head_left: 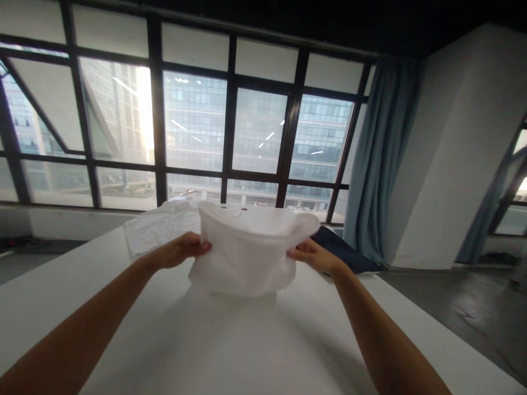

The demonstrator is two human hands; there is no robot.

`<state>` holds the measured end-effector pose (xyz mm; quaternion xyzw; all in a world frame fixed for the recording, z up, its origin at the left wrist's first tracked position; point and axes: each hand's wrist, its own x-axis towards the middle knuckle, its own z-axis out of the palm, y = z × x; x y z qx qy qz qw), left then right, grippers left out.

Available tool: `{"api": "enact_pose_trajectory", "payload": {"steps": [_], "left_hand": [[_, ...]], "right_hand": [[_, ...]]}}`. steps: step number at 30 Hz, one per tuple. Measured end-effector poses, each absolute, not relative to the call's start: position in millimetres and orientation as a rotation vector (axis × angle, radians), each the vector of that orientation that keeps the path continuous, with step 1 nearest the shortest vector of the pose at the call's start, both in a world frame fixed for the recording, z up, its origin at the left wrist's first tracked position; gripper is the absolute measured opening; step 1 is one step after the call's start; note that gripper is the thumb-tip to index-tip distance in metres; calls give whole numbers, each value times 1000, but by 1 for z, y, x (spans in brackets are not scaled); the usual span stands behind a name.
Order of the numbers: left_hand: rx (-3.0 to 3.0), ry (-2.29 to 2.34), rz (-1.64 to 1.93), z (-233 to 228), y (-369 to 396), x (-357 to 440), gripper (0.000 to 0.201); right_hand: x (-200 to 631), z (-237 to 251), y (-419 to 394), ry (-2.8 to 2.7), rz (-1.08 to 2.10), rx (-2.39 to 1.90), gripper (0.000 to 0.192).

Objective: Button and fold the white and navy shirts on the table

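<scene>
A folded white garment is being held up just above the desk, pinched at its left edge by the left hand and at its right edge by the right hand, both closed on the cloth. Looks like mid-fold; the sides would need to be kept level next, probably. The fabric's thin, soft, a bit crumpled. More white cloth and a dark blue piece are lying behind.

Two hands, left and right, two white garments, one dark cloth, one table, one curtain.
</scene>
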<state>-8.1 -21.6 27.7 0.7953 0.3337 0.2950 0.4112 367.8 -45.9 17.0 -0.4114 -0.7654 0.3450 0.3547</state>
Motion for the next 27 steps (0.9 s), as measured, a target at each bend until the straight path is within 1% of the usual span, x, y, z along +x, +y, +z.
{"api": "enact_pose_trajectory", "payload": {"steps": [3, 5, 8, 10, 12, 14, 18, 20, 23, 25, 27], "left_hand": [[1823, 870, 859, 33, 1, -9, 53], [1743, 963, 837, 21, 24, -10, 59], [1685, 1211, 607, -17, 54, -14, 68], [1653, 1380, 437, -45, 71, -17, 71], [1633, 1523, 403, -65, 85, -19, 69], [1632, 1640, 446, -75, 99, -16, 63], [1728, 1799, 602, -76, 121, -4, 43], [1773, 1786, 739, -72, 127, 0, 39], [1693, 1531, 946, -64, 132, -2, 35], [1596, 1309, 1059, -61, 135, -4, 41], [1538, 1237, 1103, -63, 138, -5, 46]], "right_hand": [[357, 25, -20, -1859, 990, -1053, 49], [350, 18, 5, -1773, 1031, -1181, 49], [343, -11, 38, -1735, 1127, -1511, 51], [340, -33, 53, -1744, 1100, -1691, 54], [338, -51, 63, -1751, 1053, -1758, 53], [336, -61, 71, -1747, 1015, -1792, 50], [330, -67, 85, -1718, 811, -1875, 41], [329, -66, 90, -1707, 757, -1843, 34], [333, -61, 95, -1608, 843, -1711, 24], [336, -59, 99, -1531, 919, -1582, 28], [338, -60, 103, -1513, 887, -1536, 32]]}}
